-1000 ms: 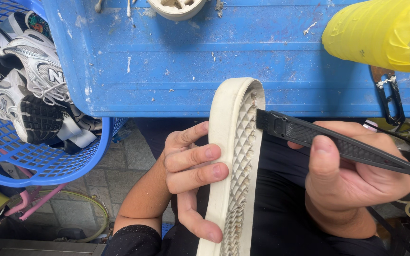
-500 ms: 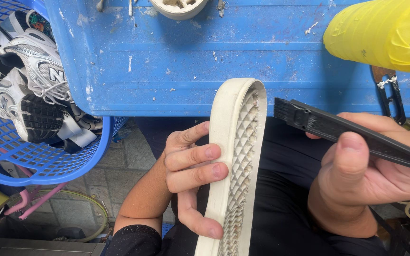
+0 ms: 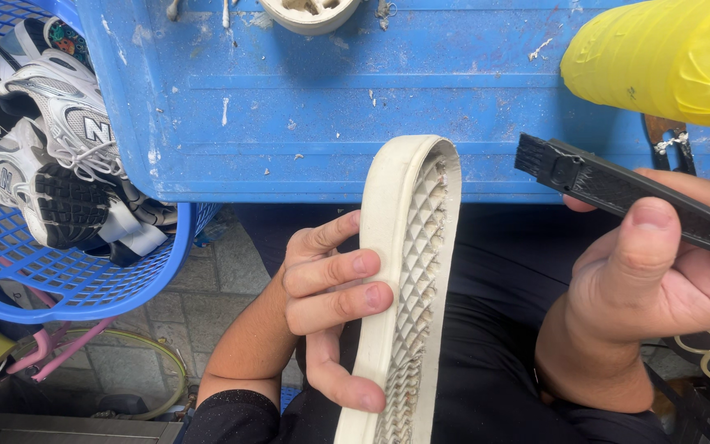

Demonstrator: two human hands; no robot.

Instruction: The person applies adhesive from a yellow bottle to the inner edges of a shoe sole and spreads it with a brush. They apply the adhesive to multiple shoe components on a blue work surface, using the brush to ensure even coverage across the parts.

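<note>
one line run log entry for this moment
left hand: holds cream shoe sole on edge | right hand: grips black brush, clear of sole | behind: blue crate

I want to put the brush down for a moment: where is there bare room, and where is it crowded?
Bare: the blue bin's flat side, between basket and yellow bottle; paving beside the left hand. Crowded: the basket, full of sneakers; the lap, under sole and right hand.
</note>
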